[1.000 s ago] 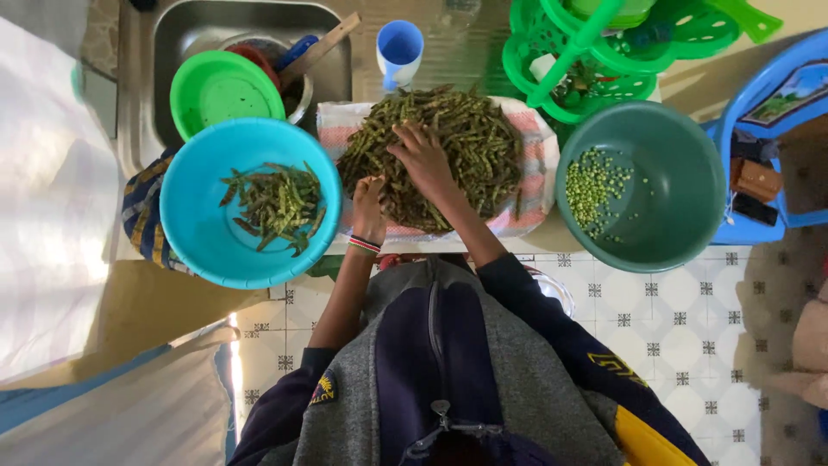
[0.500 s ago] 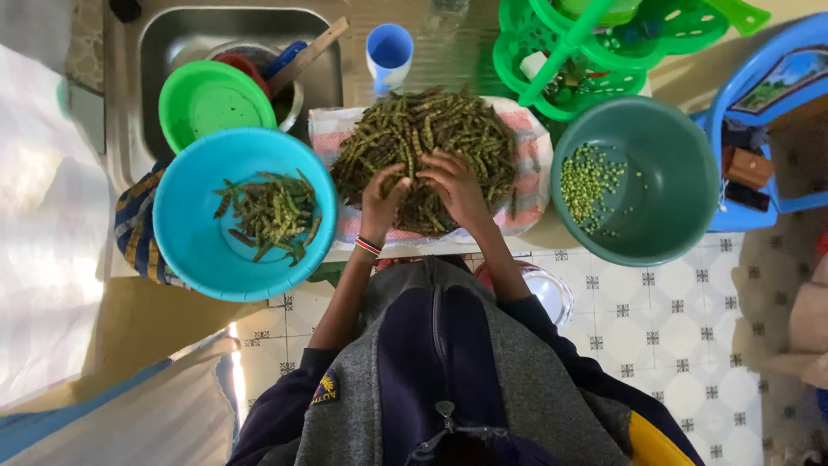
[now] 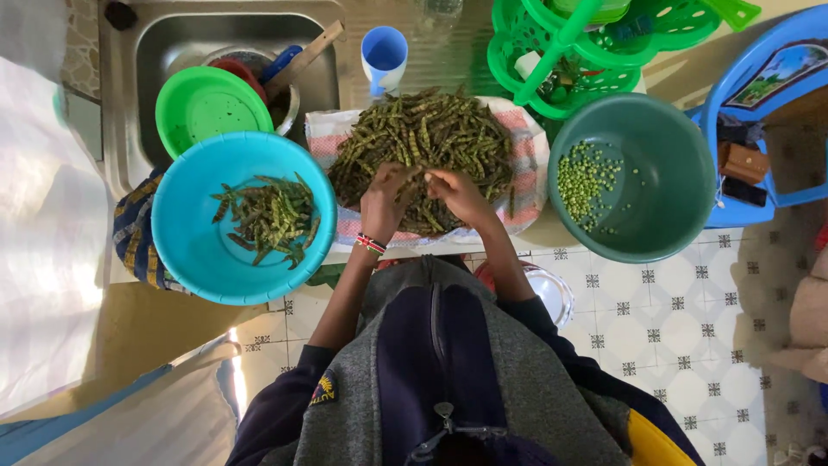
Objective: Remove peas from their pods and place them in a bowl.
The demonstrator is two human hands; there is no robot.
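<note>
- Our left hand (image 3: 382, 205) and right hand (image 3: 461, 195) meet over the heap of pea pods (image 3: 431, 147), which lies on a striped cloth (image 3: 526, 185) on the tabletop.
- Both grips look pressed together on a single pod (image 3: 423, 175) held between them; how exactly the fingertips sit on it is too small to tell.
- We judge a pod light, thin-skinned and slightly springy, best pinched at its ends so the seam can split.
- To our left, the blue basin (image 3: 185, 250) holds empty-looking pods; to our right, the dark green basin (image 3: 664, 207) holds loose peas (image 3: 582, 181).
- The peas seem small, round and prone to roll, so we would handle them over a basin.
- A sink (image 3: 155, 52) with a green plate (image 3: 207, 108) lies beyond.
</note>
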